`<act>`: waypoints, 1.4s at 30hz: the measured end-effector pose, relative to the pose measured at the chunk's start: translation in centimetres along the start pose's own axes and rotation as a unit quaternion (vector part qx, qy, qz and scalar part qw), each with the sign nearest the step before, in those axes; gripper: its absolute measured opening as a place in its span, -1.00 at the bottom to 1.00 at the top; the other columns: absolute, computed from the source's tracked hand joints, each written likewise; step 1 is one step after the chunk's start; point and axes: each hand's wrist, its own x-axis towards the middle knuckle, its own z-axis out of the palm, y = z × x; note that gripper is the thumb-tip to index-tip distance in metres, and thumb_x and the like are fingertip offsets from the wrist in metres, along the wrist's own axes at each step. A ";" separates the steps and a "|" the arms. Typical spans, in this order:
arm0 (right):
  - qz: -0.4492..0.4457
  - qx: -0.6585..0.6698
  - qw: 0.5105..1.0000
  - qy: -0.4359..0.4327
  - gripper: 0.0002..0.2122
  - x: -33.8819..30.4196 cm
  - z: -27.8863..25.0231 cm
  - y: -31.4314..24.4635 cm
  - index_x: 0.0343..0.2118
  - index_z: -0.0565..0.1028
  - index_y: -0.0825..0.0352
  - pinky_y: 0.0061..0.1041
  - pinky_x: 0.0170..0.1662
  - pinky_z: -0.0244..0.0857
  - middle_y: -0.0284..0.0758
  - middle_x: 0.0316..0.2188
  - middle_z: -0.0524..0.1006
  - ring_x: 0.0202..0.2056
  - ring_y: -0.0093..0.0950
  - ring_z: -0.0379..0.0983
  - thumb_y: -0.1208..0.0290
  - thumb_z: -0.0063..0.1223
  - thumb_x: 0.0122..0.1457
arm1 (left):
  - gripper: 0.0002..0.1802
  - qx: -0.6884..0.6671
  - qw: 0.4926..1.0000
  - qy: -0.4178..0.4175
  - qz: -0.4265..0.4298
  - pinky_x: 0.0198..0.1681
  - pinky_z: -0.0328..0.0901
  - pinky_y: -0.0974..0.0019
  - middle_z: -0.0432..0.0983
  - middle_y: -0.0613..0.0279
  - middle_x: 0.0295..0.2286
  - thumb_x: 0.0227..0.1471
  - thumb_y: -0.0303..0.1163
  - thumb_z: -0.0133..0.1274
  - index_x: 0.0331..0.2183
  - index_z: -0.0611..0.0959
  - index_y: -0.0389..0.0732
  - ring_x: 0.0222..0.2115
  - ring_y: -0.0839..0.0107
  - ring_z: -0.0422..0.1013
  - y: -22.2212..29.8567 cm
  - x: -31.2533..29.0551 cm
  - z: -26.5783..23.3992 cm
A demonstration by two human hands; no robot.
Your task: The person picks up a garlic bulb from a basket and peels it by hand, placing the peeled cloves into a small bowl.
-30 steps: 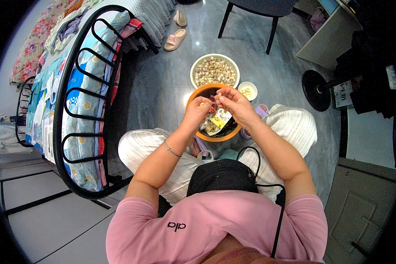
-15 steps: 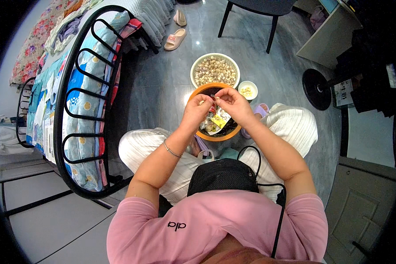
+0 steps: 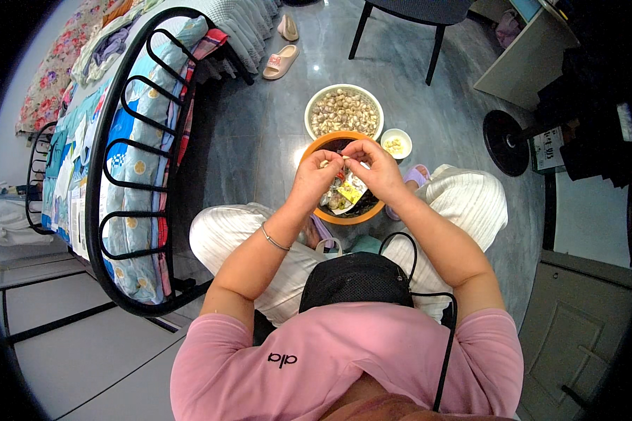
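Observation:
Over an orange-rimmed bin [image 3: 362,219], my left hand [image 3: 317,175] and my right hand [image 3: 376,172] meet fingertip to fingertip. Both are closed in a pinch on a small pale piece, apparently a garlic clove [image 3: 345,157], mostly hidden by the fingers. Another pale bit shows within my left fingers. Inside the bin lie wrappers, one of them yellow and white [image 3: 351,189], on a dark liner. Just beyond it a white basin [image 3: 310,105] holds many similar pale and brownish cloves. A small white bowl [image 3: 407,153] with several pale yellow peeled pieces stands right of my right hand.
A black metal bed frame [image 3: 95,210] with patterned bedding rises on the left. Beige slippers [image 3: 281,63] lie on the grey floor beyond it. A dark chair [image 3: 418,10] stands at the back, and a round black stand base [image 3: 507,143] at the right.
My fingertips have drawn closer together over the bin, the right hand shifting slightly. The basin, bowl and bin have stayed in place.

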 end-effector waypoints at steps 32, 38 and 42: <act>0.075 0.115 0.990 -0.026 -0.87 -0.1 0.5 0.8 -0.35 0.43 0.36 -0.66 -0.37 0.29 -0.41 -0.48 0.47 -0.45 -0.65 0.38 0.49 0.08 0.04 | -0.90 -0.058 0.998 -0.024 -0.031 -0.72 -0.10 0.60 0.22 0.48 -0.70 0.01 -0.35 -0.06 -0.45 0.42 -0.15 -0.74 0.71 0.05 0.5 -0.3 0.1; 0.118 0.200 0.972 -0.046 -0.84 -0.1 0.2 0.8 -0.31 0.43 0.37 -0.69 -0.37 0.28 -0.42 -0.46 0.47 -0.44 -0.68 0.37 0.44 0.07 0.07 | -0.91 -0.075 0.996 -0.031 -0.034 -0.72 -0.10 0.60 0.22 0.47 -0.69 -0.01 -0.37 -0.05 -0.46 0.42 -0.14 -0.74 0.70 0.06 0.3 -0.3 -0.1; 0.145 0.204 0.967 -0.048 -0.83 -0.1 0.4 -0.5 -0.29 0.42 0.37 -0.69 -0.33 0.27 -0.41 -0.43 0.46 -0.41 -0.67 0.38 0.41 0.04 0.10 | -0.92 -0.054 0.998 -0.021 -0.039 -0.72 -0.09 0.60 0.23 0.47 -0.69 -0.02 -0.38 -0.04 -0.46 0.41 -0.15 -0.74 0.71 0.06 0.1 -0.2 -0.2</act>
